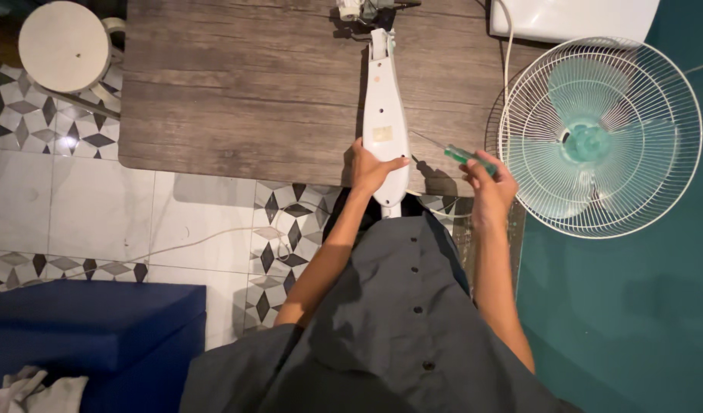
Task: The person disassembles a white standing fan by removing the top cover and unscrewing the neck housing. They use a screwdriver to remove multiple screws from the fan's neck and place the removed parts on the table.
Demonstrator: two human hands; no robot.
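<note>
A long white plastic housing (pixel 384 99) lies lengthwise on the wooden table (pixel 237 92), its near end hanging over the table's front edge. My left hand (pixel 369 168) grips that near end from the left, thumb across the top. My right hand (pixel 488 182) is closed on a screwdriver with a green handle (pixel 465 155). Its thin metal shaft points up and left toward the housing without touching it.
A white-caged fan (pixel 600 138) with teal blades stands at the right on a teal floor. A small part assembly (pixel 359 9) and a white box (pixel 573 17) sit at the table's far edge. A round white stool (pixel 65 46) and a blue cushion (pixel 84 321) are to the left.
</note>
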